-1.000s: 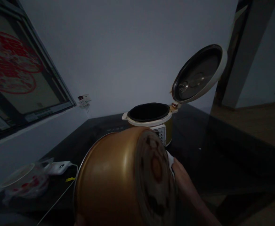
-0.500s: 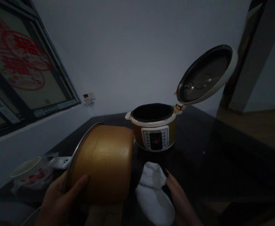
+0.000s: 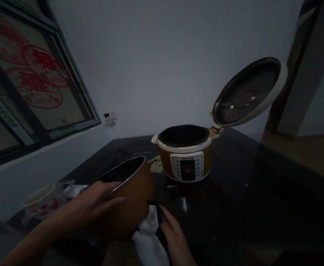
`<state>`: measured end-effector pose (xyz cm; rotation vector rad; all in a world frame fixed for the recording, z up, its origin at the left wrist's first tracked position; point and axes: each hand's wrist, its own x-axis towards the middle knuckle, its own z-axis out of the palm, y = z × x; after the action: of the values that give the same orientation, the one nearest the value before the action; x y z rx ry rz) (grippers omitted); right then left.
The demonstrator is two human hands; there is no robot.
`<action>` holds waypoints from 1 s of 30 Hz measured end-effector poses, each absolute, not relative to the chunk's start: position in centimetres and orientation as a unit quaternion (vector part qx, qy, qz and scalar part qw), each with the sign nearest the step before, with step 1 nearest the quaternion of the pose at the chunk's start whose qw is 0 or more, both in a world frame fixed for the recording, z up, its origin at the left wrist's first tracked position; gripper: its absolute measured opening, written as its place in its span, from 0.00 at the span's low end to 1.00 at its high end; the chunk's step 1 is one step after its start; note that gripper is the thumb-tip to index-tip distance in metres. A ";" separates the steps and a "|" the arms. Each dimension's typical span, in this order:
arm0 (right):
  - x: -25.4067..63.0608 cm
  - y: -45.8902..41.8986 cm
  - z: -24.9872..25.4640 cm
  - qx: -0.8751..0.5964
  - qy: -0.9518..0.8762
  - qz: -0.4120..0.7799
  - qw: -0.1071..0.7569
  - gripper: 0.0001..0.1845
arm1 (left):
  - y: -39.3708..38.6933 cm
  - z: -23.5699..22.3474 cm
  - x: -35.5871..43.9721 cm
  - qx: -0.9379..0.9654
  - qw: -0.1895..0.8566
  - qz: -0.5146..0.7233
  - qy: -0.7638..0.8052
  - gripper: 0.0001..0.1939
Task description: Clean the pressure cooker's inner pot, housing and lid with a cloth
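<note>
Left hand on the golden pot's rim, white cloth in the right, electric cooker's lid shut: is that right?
No, the electric cooker's lid is open, as the head view shows. The left hand is on the golden pot's rim, the white cloth in the right hand.

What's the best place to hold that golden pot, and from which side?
Probably the rim of the golden pot, coming from the left with fingers inside and thumb outside: the pot tilts with its opening up and leftward, leaving that thin edge exposed. The left hand grips there. The smooth, rounded outer wall offers no visible handle, and the right hand holds a white cloth beside it.
</note>
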<state>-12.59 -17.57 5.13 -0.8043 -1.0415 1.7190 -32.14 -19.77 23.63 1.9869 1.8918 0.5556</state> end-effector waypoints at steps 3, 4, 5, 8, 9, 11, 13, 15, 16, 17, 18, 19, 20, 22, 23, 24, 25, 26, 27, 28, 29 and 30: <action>-13.4 -17.9 5.7 -0.278 -0.455 0.699 0.476 0.33 | -19.3 23.2 -32.5 0.719 0.155 0.162 0.657 0.16; -13.4 -18.1 5.7 -0.271 -0.468 0.692 0.478 0.33 | -19.1 22.9 -32.6 0.727 0.151 0.147 0.654 0.17; -13.3 -18.2 5.6 -0.269 -0.481 0.682 0.480 0.33 | -19.0 22.6 -32.7 0.733 0.143 0.131 0.652 0.17; -12.5 -18.5 4.9 -0.284 -0.510 0.646 0.491 0.31 | -18.9 21.8 -32.6 0.745 0.116 0.086 0.651 0.18; -12.1 -18.5 4.5 -0.287 -0.523 0.632 0.495 0.29 | -19.0 21.7 -32.5 0.749 0.110 0.068 0.650 0.18; -11.4 -18.4 4.0 -0.286 -0.555 0.602 0.498 0.26 | -19.1 21.4 -32.1 0.758 0.112 0.033 0.642 0.17; -10.9 -18.1 3.6 -0.279 -0.583 0.577 0.499 0.23 | -19.2 21.2 -31.7 0.766 0.115 0.013 0.632 0.16; -10.8 -17.8 3.4 -0.273 -0.599 0.564 0.498 0.22 | -19.2 20.8 -31.4 0.771 0.108 0.005 0.628 0.14; -10.9 -17.7 3.4 -0.268 -0.605 0.563 0.495 0.22 | -19.2 20.6 -31.3 0.771 0.101 -0.002 0.629 0.13; -11.0 -17.6 3.4 -0.265 -0.608 0.563 0.493 0.22 | -19.2 20.4 -31.2 0.771 0.090 -0.013 0.630 0.12; -11.1 -17.5 3.4 -0.263 -0.609 0.565 0.490 0.22 | -19.2 20.3 -31.1 0.772 0.078 -0.026 0.630 0.11; -11.3 -17.4 3.3 -0.264 -0.607 0.568 0.489 0.23 | -19.2 20.1 -31.0 0.772 0.068 -0.043 0.630 0.11; -11.4 -17.4 3.3 -0.266 -0.603 0.573 0.488 0.25 | -19.2 19.9 -31.0 0.771 0.061 -0.063 0.630 0.10; -11.7 -17.3 3.1 -0.271 -0.593 0.581 0.487 0.28 | -19.2 19.7 -30.9 0.769 0.052 -0.100 0.629 0.10; -11.7 -17.3 3.1 -0.273 -0.590 0.585 0.485 0.29 | -19.2 19.6 -30.9 0.766 0.045 -0.115 0.630 0.09; -11.8 -17.2 3.0 -0.274 -0.588 0.589 0.482 0.30 | -19.2 19.5 -30.9 0.763 0.038 -0.128 0.632 0.10; -11.8 -17.2 2.9 -0.274 -0.588 0.592 0.478 0.30 | -19.2 19.4 -30.9 0.761 0.028 -0.139 0.634 0.10; -11.7 -17.1 2.8 -0.275 -0.590 0.594 0.473 0.30 | -19.2 19.3 -30.9 0.759 0.018 -0.144 0.634 0.10; -11.7 -17.0 2.8 -0.275 -0.592 0.596 0.468 0.30 | -19.1 19.1 -31.0 0.760 0.012 -0.148 0.633 0.10; -11.6 -17.0 2.7 -0.274 -0.594 0.598 0.463 0.30 | -19.1 19.0 -31.0 0.762 0.009 -0.149 0.631 0.10; -11.6 -16.9 2.7 -0.273 -0.595 0.600 0.460 0.30 | -19.0 18.8 -31.1 0.764 0.008 -0.148 0.627 0.10; -11.5 -16.8 2.6 -0.273 -0.595 0.602 0.458 0.30 | -19.0 18.7 -31.2 0.768 0.010 -0.145 0.624 0.10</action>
<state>-11.53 -16.85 2.63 -0.6716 -1.4657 1.4829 -31.17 -18.97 18.66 2.3965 1.9481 -0.4528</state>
